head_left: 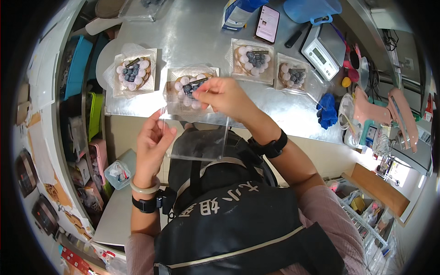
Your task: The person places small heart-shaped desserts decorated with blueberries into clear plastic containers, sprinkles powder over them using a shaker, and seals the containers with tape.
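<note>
A clear plastic box lid point(197, 149) hangs over the table's front edge, with my left hand point(153, 142) closed on its left side. Just beyond it sits a tart point(192, 101) on a square clear tray, topped with pale round dollops, blueberries and a dark strip. My right hand point(222, 97) is pinched over the right of this tart, by the berries and the strip. What its fingertips hold, if anything, is hidden. Similar boxed tarts stand at the left point(133, 74), right of middle point(253, 60) and further right point(293, 76).
Toward the back are a blue-and-white packet point(240, 13), a phone point(267, 24) and a blue jug point(311, 10). A digital scale point(323, 52), a crumpled blue cloth or glove point(327, 111) and a pink stand mixer point(376, 110) are at the right. Shelving with coloured bins point(77, 68) borders the left.
</note>
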Available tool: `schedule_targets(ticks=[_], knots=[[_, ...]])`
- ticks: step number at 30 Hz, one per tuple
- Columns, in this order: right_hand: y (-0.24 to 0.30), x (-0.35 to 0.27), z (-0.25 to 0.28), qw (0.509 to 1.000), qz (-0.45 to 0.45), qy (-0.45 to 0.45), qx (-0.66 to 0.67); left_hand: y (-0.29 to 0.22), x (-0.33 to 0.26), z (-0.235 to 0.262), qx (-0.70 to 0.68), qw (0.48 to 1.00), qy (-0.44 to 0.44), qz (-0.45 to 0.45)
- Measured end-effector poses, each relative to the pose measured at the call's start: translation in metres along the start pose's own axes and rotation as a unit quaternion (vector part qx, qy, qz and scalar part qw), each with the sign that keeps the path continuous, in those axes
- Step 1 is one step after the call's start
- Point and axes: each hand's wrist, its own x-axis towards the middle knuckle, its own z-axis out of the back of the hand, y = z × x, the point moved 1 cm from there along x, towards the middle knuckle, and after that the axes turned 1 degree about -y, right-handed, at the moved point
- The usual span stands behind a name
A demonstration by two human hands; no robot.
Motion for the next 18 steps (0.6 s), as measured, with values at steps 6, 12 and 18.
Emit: schedule_targets(ticks=[6, 12, 18], knots=[[-0.006, -0.016, 0.005, 0.978, -0.069, -0.110, 0.166, 0.001, 0.024, 0.007, -0.016, 0.995, -0.094, -0.007], [-0.028, -0.010, -0.003, 0.959, -0.076, -0.148, 0.231, 0.003, 0.037, 0.005, 0.039, 0.995, -0.079, -0.048], [-0.052, -0.003, 0.004, 0.964, -0.004, -0.229, 0.136, 0.022, 0.062, -0.001, 0.061, 0.994, -0.060, -0.064]])
